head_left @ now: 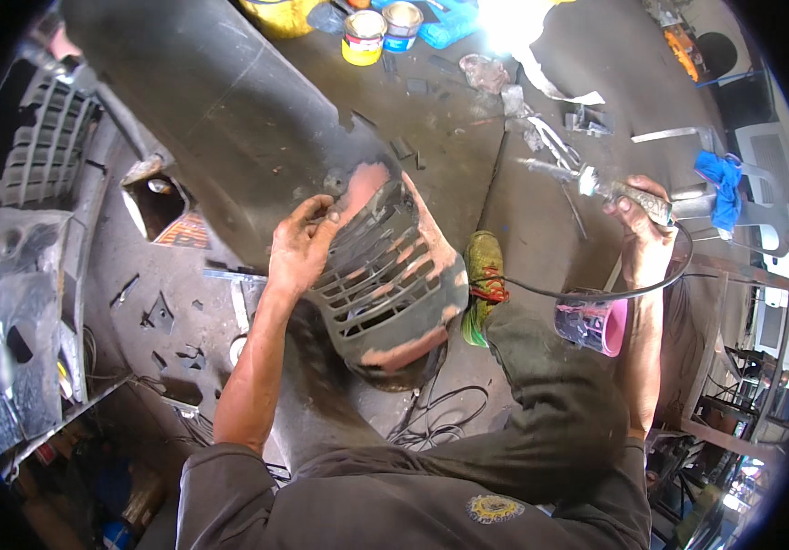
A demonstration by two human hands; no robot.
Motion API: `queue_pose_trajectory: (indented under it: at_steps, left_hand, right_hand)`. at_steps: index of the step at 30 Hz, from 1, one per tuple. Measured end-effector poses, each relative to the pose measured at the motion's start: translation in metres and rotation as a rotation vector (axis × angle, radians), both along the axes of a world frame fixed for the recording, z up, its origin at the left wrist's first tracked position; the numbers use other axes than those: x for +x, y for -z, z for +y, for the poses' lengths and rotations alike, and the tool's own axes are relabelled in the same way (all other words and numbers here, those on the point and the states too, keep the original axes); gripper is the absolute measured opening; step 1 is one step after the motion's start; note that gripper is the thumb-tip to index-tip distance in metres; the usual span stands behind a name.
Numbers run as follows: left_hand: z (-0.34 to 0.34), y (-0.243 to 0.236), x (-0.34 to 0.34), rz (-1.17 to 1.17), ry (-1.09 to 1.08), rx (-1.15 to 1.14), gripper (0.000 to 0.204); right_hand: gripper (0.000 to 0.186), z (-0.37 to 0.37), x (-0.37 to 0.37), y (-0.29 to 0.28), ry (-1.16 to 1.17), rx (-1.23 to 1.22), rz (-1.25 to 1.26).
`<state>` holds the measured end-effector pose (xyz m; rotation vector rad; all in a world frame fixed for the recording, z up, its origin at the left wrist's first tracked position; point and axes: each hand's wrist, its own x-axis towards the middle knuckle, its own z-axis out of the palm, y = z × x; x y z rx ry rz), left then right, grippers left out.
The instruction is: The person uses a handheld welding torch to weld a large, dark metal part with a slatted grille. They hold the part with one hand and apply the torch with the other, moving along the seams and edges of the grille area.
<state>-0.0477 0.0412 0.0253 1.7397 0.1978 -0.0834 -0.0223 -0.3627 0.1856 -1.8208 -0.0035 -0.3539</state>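
Note:
A dark plastic car bumper [220, 101] lies across my lap, its slatted grille end [385, 275] marked with pink filler patches. My left hand [304, 240] is at the bumper's edge beside a pink patch [363, 186], thumb and fingers pinched together; what they hold, if anything, I cannot make out. Held out to the right, my right hand [642, 215] grips a soldering iron [628, 194] by its worn handle. Its metal tip [550, 169] points left, apart from the bumper. A black cord [587, 295] loops from the iron's handle across my right forearm.
Two paint cans [363, 38] stand beyond the bumper near a bright lamp [507, 23]. A pink-lined cup [601, 325] is beside my right forearm. Broken plastic pieces [160, 314] litter the floor at left. A blue cloth [722, 188] hangs on a chair at right.

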Motion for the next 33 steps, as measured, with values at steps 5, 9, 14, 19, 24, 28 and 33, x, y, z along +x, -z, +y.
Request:
queue_pose_trajectory:
  at_steps: [5,9,14,19,24,28,33]
  left_hand:
    - [-0.012,0.037,0.027,0.166,0.131,0.133,0.032]
    - [-0.031,0.059,0.037,0.329,0.101,-0.159,0.031]
    - [-0.038,0.057,0.044,0.622,-0.014,-0.491,0.036]
    - [-0.035,0.045,0.052,0.734,-0.017,-0.583,0.039]
    - [-0.036,0.053,0.052,0.815,0.024,-0.682,0.037]
    - [-0.037,0.052,0.053,0.787,-0.017,-0.784,0.032]
    - [-0.032,0.058,0.054,0.843,-0.018,-0.905,0.028]
  right_hand:
    - [0.035,0.022,0.014,0.077,-0.246,0.027,-0.124]
    - [0.035,0.015,0.018,0.097,-0.288,0.146,-0.067]
    - [0.035,0.02,0.022,0.106,-0.242,0.112,0.04]
    - [0.038,0.028,0.023,0.101,-0.32,-0.051,0.092]
    - [0.035,0.033,0.012,0.102,-0.341,-0.118,0.131]
    - [0.037,0.034,0.02,0.097,-0.508,-0.306,0.146]
    - [0.044,0.064,0.03,0.09,-0.601,-0.262,0.155]
